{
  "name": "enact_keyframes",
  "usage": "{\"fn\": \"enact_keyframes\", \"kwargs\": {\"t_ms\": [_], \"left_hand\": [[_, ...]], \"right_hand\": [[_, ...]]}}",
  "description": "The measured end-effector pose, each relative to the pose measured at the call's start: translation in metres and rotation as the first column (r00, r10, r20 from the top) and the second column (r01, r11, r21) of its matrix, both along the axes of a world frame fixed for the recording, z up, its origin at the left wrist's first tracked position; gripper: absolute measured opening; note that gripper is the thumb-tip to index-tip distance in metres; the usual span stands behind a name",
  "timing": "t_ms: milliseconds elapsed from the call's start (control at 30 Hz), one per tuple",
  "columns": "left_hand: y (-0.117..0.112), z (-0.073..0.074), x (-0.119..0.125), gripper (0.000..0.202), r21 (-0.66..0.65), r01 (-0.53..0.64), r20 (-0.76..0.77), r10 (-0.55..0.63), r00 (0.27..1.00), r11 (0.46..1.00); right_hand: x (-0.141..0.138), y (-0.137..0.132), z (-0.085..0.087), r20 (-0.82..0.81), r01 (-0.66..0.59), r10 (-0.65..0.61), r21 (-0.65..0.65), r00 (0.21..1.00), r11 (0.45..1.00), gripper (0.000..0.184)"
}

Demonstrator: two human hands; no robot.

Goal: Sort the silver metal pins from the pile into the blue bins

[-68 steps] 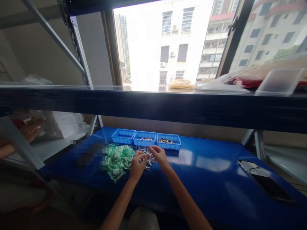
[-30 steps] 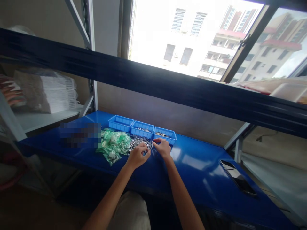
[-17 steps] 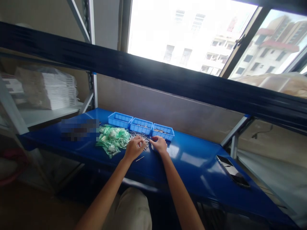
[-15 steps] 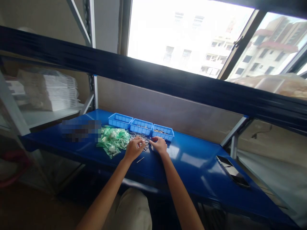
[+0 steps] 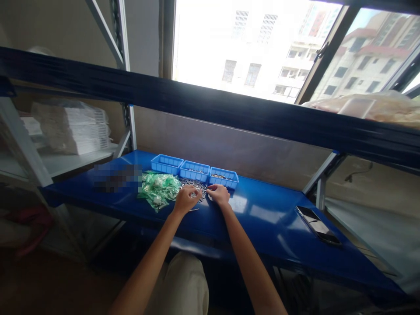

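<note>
blue worktop (image 5: 278, 197) fills mid-frame. three blue trays (image 5: 194, 177) line its back edge, green plastic bags (image 5: 157, 190) left of centre. thin metal pins (image 5: 187, 182) lie heaped at centre, by the left hand (image 5: 186, 200) and right hand (image 5: 219, 195). both have bent fingers; whether either pinches a pin, i cannot tell. one loose pin (image 5: 194, 210) lies below. picking through seems underway; next likely needs a fine pinch.

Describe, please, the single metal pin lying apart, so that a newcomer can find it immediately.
On the blue table, find the heap of metal pins by the left hand. On the heap's near side, close to that hand's wrist, lies the thin pin, alone, outside the heap.
</note>
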State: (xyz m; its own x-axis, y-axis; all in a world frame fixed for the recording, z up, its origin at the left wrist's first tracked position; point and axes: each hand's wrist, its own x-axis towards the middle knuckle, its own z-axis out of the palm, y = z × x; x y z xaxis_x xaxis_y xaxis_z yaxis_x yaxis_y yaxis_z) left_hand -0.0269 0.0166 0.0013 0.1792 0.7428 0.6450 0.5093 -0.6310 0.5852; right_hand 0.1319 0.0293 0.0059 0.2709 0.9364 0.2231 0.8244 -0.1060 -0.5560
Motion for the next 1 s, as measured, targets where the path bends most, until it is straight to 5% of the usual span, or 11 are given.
{"fn": "enact_keyframes", "kwargs": {"t_ms": [200,533,667,833,1000], "left_hand": [[-0.024,0.003,-0.005,0.023,0.04,-0.01,-0.049,0.012,0.999,0.999],[-0.051,-0.001,-0.043,0.025,-0.199,-0.09,-0.335,0.018,0.942,0.976],[-0.047,0.003,-0.032,0.023,-0.162,-0.083,-0.228,0.045,0.973,0.983],[-0.03,0.022,-0.007,0.024,-0.045,-0.058,0.091,0.062,0.994,0.997],[0.001,0.02,0.001,0.026,-0.011,-0.178,0.264,0.175,0.949,0.984]], "right_hand": [[-0.002,0.003,-0.004,0.067,0.053,-0.055,0.025,0.996,0.998,0.029],[-0.004,0.008,-0.005,0.086,0.043,-0.043,0.013,0.995,0.999,0.03],[-0.007,0.008,-0.005,0.087,0.08,-0.08,0.003,0.993,0.997,0.028],[-0.012,0.009,-0.005,0.091,0.074,-0.075,0.011,0.993,0.997,0.025],[-0.009,0.01,-0.002,0.063,0.085,-0.085,0.014,0.994,0.996,0.035]]}}
